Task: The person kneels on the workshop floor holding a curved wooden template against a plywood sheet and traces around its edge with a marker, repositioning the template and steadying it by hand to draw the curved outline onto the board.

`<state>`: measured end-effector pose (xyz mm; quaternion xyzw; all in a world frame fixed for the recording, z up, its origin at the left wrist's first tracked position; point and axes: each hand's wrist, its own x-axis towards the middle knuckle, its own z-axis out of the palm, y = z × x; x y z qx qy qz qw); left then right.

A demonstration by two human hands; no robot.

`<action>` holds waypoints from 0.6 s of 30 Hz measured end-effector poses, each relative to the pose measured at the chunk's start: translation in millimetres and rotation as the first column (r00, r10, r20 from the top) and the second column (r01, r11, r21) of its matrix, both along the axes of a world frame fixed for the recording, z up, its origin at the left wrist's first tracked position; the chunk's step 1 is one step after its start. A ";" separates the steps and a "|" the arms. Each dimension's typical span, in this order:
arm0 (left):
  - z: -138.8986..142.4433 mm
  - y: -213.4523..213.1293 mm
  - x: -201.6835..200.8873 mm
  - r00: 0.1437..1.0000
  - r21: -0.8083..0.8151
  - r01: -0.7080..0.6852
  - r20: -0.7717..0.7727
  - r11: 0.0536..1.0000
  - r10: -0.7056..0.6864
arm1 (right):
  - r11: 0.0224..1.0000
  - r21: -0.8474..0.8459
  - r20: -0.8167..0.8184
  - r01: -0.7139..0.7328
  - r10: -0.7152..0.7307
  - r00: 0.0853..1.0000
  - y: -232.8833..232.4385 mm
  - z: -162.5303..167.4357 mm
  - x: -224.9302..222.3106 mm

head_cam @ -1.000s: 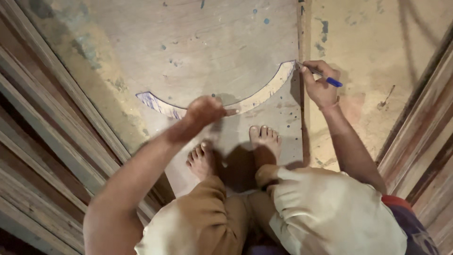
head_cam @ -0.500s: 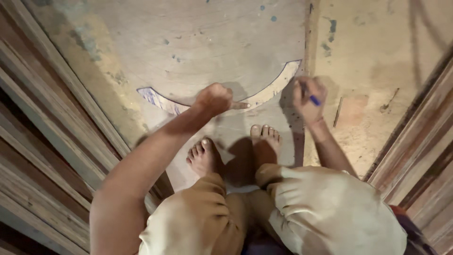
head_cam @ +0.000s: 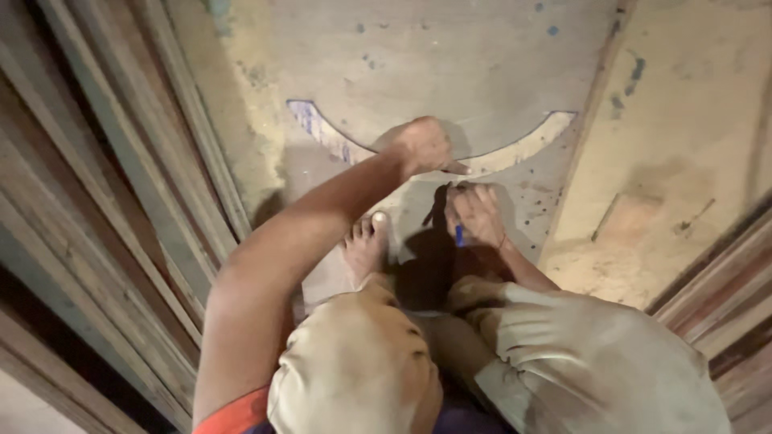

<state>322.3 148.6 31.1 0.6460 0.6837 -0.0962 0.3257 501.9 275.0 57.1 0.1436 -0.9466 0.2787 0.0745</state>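
while the left hand (head_cam: 422, 145) presses fingers-curled on the curved template (head_cam: 515, 149), the right hand (head_cam: 476, 213) pinches a blue pen (head_cam: 459, 235).

I count my two hands, left (head_cam: 422, 145) and right (head_cam: 477, 213), one blue pen (head_cam: 459, 235), one curved template (head_cam: 515, 149), one bare foot (head_cam: 366, 247) showing, and two knees.
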 end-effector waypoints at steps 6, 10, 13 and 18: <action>-17.7 4.7 8.2 0.999 0.124 -0.046 0.000 0.991 0.046 | 0.984 0.022 -0.003 -0.177 0.177 0.984 -38.1 10.7 -20.5; -27.1 14.1 2.9 0.974 0.228 -0.214 0.120 0.950 0.191 | 0.959 0.063 -0.027 -0.276 0.278 0.960 -66.7 12.5 -45.1; -27.9 17.3 3.4 0.961 0.052 -0.262 0.104 0.964 0.256 | 0.938 0.083 -0.045 -0.338 0.342 0.939 -89.0 11.7 -63.0; -26.6 18.7 2.2 0.954 0.127 -0.285 0.137 0.950 0.268 | 0.891 0.112 -0.092 -0.439 0.449 0.889 -125.2 3.8 -95.7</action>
